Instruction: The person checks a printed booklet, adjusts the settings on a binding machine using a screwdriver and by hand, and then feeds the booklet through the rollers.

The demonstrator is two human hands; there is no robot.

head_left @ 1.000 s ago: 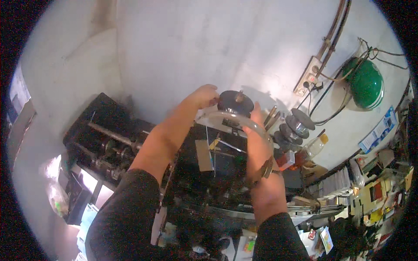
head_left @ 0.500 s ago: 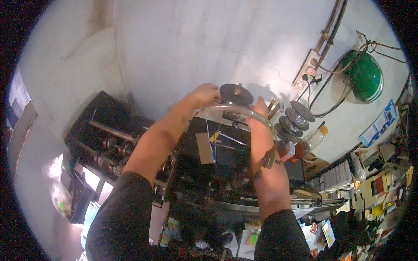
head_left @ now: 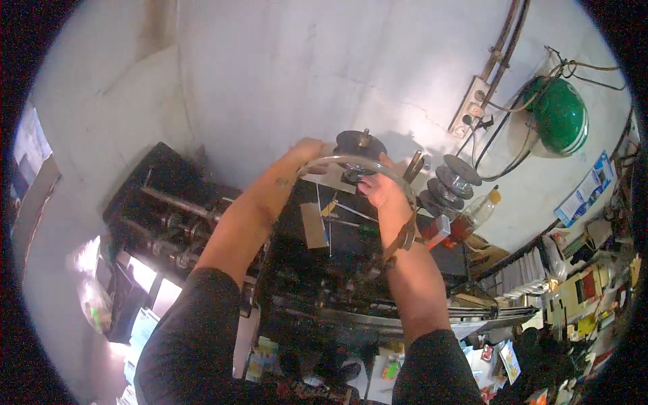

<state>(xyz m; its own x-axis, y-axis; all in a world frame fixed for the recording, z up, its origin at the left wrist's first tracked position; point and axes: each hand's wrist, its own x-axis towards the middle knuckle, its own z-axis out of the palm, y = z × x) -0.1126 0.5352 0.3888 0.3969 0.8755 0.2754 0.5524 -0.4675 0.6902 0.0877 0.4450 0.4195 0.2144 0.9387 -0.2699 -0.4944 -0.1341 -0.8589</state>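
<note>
A black round spool-like disc [head_left: 351, 140] with a short metal pin standing up from its middle is in front of me, near the wall. My left hand [head_left: 309, 156] is at its left edge; the fingers curl inward and their tips are partly hidden. At the lower right of the disc is my right hand [head_left: 379, 187], its fingers apart over a small dark part under the disc. A clear curved guard or tube [head_left: 354, 160] arcs across in front of both hands and hides some of the contact.
A dark machine [head_left: 337, 270] with rods and rollers spreads below my arms. Right of my hands stand stacked spools [head_left: 455, 177], a yellow-capped bottle [head_left: 483, 208] and a small box [head_left: 439, 229]. A power strip [head_left: 468, 108] and green lamp shade [head_left: 561, 118] hang on the wall.
My right hand has shifted left and its fingers now show under the disc. My left hand has moved slightly down and left. The view has tilted a little.
</note>
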